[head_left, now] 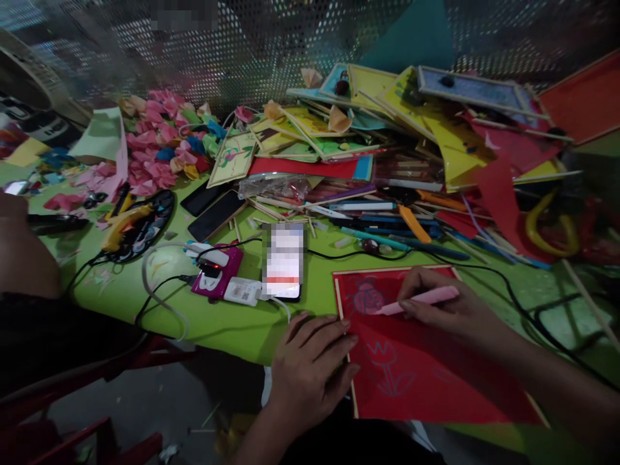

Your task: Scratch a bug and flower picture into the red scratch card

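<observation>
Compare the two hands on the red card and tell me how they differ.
The left hand is empty, fingers flat on the left edge of the red card; the right hand grips a pink pen. The left hand lies lower on the card, the right hand across its top half. Both touch the card.

The person's left hand [310,367] and right hand [453,311] are bare, wrists uncovered. Both forearms [547,381] are bare as far as the picture reaches, one to the bottom edge and one to the right edge. Below them a dark, near-black garment [372,445] covers the lap. Its cut and fabric cannot be told in the dim light.
</observation>
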`<state>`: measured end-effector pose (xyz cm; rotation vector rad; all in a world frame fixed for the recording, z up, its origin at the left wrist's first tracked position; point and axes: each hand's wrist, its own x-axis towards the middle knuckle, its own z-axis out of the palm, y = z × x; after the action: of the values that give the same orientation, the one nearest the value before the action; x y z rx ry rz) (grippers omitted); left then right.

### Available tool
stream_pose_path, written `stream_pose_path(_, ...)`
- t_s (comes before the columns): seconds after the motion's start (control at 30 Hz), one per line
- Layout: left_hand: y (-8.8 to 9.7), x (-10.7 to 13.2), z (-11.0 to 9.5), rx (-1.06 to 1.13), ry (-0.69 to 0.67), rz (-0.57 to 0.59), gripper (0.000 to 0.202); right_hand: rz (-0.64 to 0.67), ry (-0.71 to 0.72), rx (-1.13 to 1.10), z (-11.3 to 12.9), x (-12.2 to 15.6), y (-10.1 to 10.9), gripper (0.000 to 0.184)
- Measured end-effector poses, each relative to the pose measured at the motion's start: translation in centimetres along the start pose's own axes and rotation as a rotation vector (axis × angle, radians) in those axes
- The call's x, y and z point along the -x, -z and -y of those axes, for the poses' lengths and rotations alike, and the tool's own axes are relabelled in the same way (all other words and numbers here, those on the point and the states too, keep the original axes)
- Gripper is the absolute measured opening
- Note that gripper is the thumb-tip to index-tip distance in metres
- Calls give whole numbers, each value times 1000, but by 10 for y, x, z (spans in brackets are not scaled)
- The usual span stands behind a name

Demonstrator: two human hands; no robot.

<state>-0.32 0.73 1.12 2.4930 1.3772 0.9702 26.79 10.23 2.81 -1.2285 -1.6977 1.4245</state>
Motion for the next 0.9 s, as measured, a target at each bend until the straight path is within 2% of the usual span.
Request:
stream_pose_path(0.1,-1,0,0,6,1,-16,22,-27,13,-69,-2,1,2,20)
stream_pose_path(0.33,-1,1,1,-3,-3,-11,23,-211,-61,-252,-3,3,11,14)
stream_pose_path(0.5,-1,1,1,-3,-3,-13,24,-289,-1,-290,3,-1,16,17)
stream_pose_path(0.9,-1,2,2,4,-2,-7,24,-256,-42,-360,-12,-9,13,16)
